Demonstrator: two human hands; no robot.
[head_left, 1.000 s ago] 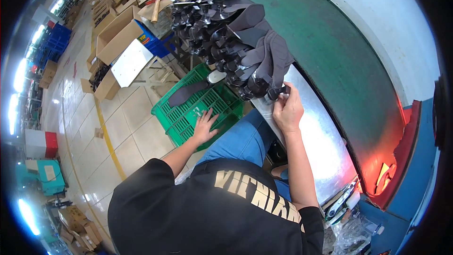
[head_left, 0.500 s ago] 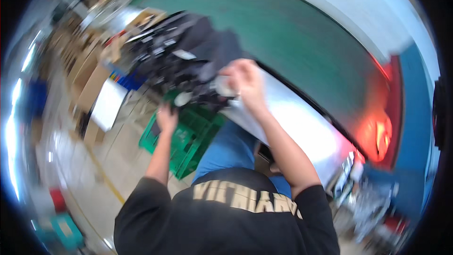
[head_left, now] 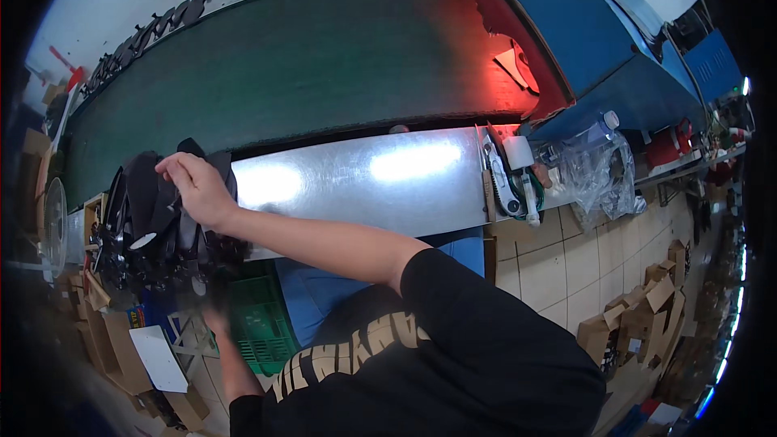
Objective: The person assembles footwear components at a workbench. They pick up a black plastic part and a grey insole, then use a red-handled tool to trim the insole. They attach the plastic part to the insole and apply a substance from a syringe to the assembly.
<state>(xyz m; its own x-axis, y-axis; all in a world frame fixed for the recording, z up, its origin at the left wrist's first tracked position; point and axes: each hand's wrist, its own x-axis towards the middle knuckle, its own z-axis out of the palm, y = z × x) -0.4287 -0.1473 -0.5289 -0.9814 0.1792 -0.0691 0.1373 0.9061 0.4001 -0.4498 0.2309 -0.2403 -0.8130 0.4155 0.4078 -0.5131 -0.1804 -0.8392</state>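
A heap of flat black moulded pieces is stacked at the left end of the shiny metal ledge. My right hand reaches across to it, fingers curled over the top black piece at the heap's right edge. My left hand is lower, blurred, just under the heap and beside the green plastic crate on the floor. What it holds is unclear.
A dark green conveyor belt runs behind the ledge, with a row of black pieces far left. A tape dispenser and a clear bag with a bottle sit at the right. Cardboard boxes stand on the tiled floor.
The view has swung round, so the heap now lies at the left. My right hand stays on the heap; my left hand has left the crate's middle and risen toward the heap's underside.
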